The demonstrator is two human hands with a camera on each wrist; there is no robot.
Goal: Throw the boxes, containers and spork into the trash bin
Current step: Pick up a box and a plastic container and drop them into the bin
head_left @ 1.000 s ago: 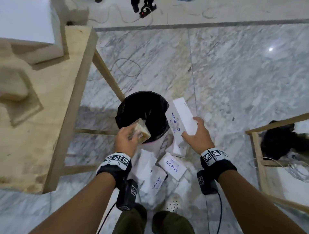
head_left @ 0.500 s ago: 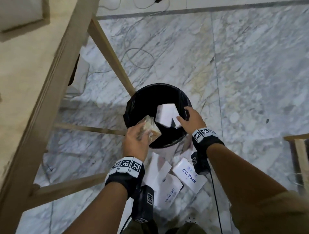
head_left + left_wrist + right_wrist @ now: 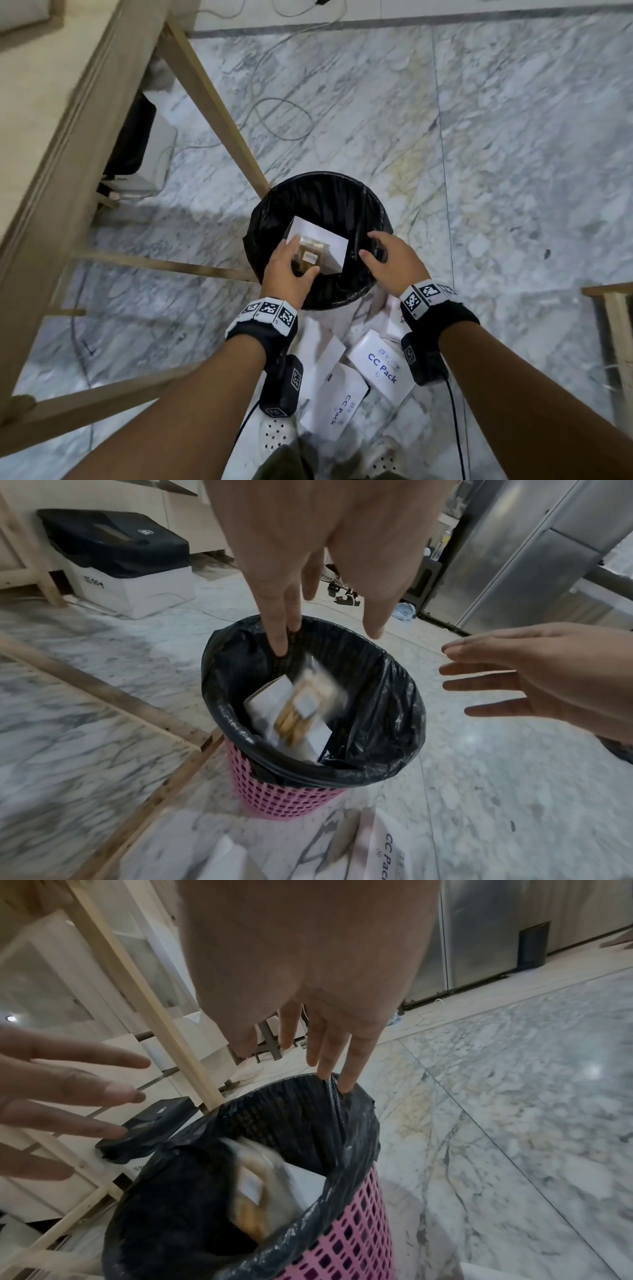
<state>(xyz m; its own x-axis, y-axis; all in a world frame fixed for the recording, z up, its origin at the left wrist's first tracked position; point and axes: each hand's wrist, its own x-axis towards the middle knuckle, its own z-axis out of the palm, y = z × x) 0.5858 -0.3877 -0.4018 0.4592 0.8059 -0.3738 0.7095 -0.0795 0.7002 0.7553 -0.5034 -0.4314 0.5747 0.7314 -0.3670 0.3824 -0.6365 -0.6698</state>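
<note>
Left wrist view: left hand (image 3: pixel 308 547) and right hand (image 3: pixel 548 674), fingers spread and empty, release the container (image 3: pixel 308 699) into the trash bin (image 3: pixel 394 696); next, judging by the scene, gather the boxes (image 3: pixel 380 366) at six o'clock of it.

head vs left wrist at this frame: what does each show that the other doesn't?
Head only: the white CC Pack boxes lying on the floor at the person's feet, largely cut off in the wrist view, and both wristbands.

Left wrist only: the pink lattice wall of the trash bin under its black liner, the covered printer, and the steel cabinets.

Both: the clear container blurred inside the bin on a white box, with left hand and right hand open above the rim.
</note>
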